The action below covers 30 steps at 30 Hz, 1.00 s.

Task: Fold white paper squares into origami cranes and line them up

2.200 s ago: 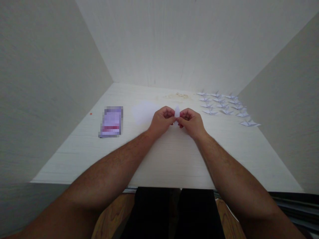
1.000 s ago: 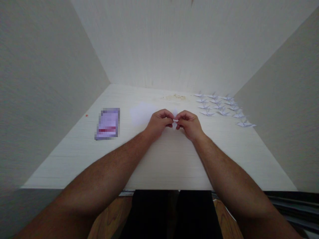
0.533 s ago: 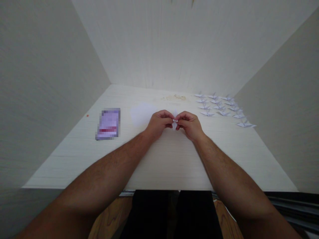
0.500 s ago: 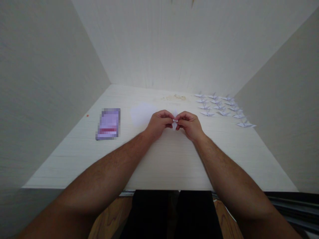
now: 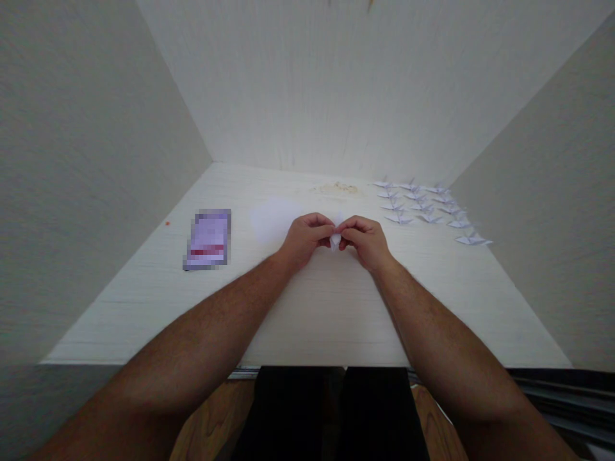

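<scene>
A small folded piece of white paper (image 5: 335,242) is pinched between my two hands over the middle of the table. My left hand (image 5: 308,238) grips its left side with thumb and fingers together. From the other side, my right hand (image 5: 364,238) pinches it the same way, with the fingertips of both hands almost meeting. Part of the paper is hidden behind the fingers. Beyond and left of my left hand lies a pale white sheet or stack of paper (image 5: 271,218), flat on the table.
Several white paper cranes (image 5: 423,207) stand in rows at the back right of the white table (image 5: 327,320). A blurred-out purple item (image 5: 209,237) lies at the left, near a small red dot (image 5: 168,223). Walls (image 5: 307,89) close in the back and both sides.
The paper's upper part has folded down between my fingertips, so a more compact, blunt shape shows now. My hands have stayed almost in the same place.
</scene>
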Each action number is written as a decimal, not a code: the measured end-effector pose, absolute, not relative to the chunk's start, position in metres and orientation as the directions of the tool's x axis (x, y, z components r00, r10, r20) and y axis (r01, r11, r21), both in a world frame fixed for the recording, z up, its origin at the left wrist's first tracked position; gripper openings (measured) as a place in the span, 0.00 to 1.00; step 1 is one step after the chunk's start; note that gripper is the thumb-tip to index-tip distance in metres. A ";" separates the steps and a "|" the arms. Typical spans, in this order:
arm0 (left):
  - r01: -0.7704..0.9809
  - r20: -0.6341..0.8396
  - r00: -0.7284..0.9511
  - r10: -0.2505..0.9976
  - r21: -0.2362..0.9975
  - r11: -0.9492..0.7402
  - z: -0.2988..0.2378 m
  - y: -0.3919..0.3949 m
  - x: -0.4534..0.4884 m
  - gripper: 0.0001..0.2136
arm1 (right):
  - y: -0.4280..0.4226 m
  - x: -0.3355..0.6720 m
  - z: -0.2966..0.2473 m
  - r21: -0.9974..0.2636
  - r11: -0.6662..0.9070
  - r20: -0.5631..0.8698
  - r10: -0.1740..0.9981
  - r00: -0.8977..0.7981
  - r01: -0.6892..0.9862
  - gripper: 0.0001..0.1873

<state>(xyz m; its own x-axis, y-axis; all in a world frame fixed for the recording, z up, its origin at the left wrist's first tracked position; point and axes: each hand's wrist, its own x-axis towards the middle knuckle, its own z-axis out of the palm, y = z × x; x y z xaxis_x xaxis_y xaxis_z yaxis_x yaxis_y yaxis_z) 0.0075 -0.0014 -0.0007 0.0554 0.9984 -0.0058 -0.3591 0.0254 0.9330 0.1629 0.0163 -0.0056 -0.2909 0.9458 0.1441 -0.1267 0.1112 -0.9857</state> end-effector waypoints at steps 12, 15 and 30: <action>-0.257 0.035 0.003 0.999 0.966 -0.033 -0.001 -0.001 0.008 0.06 | 0.012 0.160 0.001 -0.985 0.175 0.165 0.949 -0.267 0.013 0.08; -0.226 0.078 0.016 0.997 0.971 -0.073 -0.002 -0.001 0.008 0.06 | 0.012 0.159 -0.001 -0.983 0.183 0.171 0.951 -0.259 0.024 0.09; -0.104 0.160 -0.058 0.985 0.981 -0.165 0.000 -0.002 0.005 0.09 | 0.017 0.160 -0.004 -0.991 0.029 0.058 0.972 -0.228 -0.128 0.14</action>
<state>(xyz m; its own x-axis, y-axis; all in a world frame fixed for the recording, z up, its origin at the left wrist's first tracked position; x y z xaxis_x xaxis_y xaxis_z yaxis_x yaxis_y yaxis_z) 0.0045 -0.0025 0.0001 -0.0580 0.9854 0.1599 -0.1041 -0.1652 0.9808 0.1604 0.0171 -0.0044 -0.2275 0.9720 0.0579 -0.1279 0.0292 -0.9914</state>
